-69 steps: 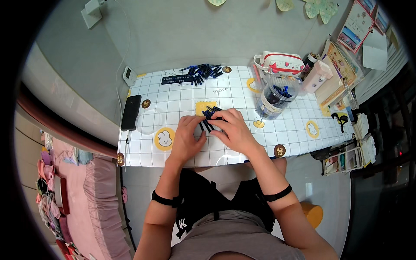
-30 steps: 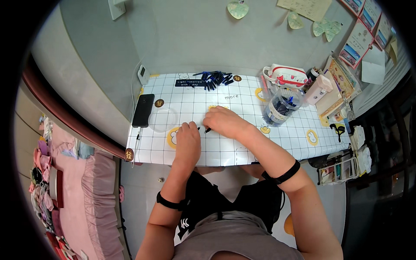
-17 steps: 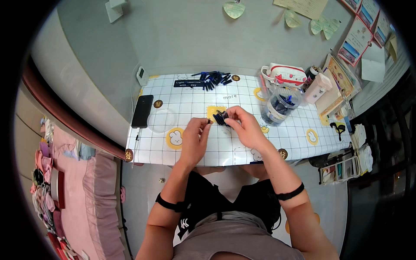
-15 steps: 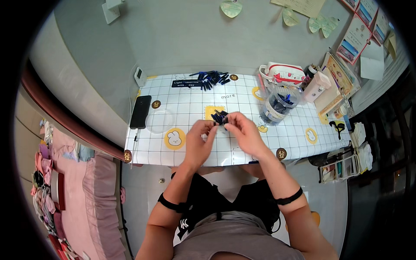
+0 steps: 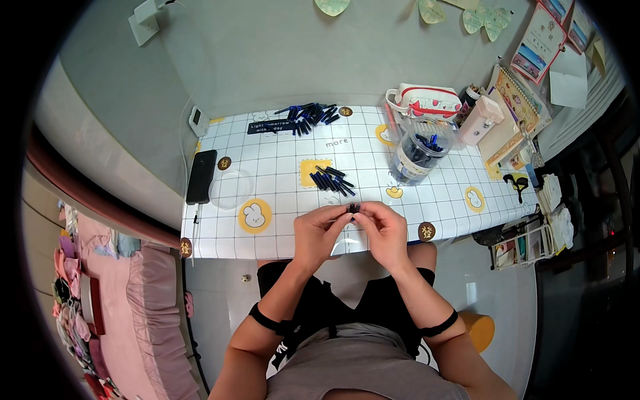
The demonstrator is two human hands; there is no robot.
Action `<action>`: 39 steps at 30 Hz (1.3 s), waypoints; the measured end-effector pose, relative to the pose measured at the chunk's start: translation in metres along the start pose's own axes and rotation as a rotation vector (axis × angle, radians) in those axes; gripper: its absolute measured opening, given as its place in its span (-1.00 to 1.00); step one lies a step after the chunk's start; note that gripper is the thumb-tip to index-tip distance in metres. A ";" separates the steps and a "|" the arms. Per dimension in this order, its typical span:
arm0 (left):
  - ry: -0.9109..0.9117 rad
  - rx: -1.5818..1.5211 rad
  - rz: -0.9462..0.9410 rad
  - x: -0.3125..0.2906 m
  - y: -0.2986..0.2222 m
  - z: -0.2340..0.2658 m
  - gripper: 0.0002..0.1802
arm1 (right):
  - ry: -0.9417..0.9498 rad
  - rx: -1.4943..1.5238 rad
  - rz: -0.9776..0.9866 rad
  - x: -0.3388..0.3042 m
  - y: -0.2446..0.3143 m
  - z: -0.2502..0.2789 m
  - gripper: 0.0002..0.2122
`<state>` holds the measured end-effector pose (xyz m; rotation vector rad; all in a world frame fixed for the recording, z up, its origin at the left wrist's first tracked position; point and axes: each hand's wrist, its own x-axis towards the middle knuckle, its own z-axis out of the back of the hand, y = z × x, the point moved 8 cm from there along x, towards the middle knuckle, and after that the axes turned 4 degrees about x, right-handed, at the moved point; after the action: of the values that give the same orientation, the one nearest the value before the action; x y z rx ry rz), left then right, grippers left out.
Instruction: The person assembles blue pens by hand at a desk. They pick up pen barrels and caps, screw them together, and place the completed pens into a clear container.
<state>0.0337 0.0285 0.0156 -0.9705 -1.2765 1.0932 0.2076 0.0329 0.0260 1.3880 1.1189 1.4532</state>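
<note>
My left hand and my right hand meet near the table's front edge. Between their fingertips they pinch a few small dark ink cartridges, partly covered by the fingers. Just beyond the hands lies a small pile of dark blue ink cartridges, partly over a yellow square on the cloth. A bigger heap of cartridges rests at the table's back edge. To the right stands a clear plastic jar with more cartridges inside and no lid on it.
On the left are a black phone with a cable and a clear round lid. A white-and-red pouch, a pale pink box and notebooks stand at the back right. Black scissors lie near the right edge.
Both hands have drawn back from the small pile toward the front edge, holding a few cartridges. The pile is now uncovered, and the whole view has shifted slightly.
</note>
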 end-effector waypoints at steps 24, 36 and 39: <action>-0.234 0.395 -0.159 0.016 -0.016 0.057 -0.74 | 0.141 -0.998 0.221 0.072 0.014 -0.037 -0.88; -0.239 0.346 -0.106 0.019 -0.008 0.066 -0.77 | 0.113 -0.880 0.199 0.063 0.022 -0.029 -0.80; -0.255 0.333 -0.110 0.020 -0.006 0.067 -0.79 | 0.213 -0.742 0.177 0.049 0.018 -0.033 -0.78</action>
<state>-0.0334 0.0440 0.0307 -0.5176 -1.2813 1.3225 0.1722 0.0726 0.0567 0.8272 0.4791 1.9149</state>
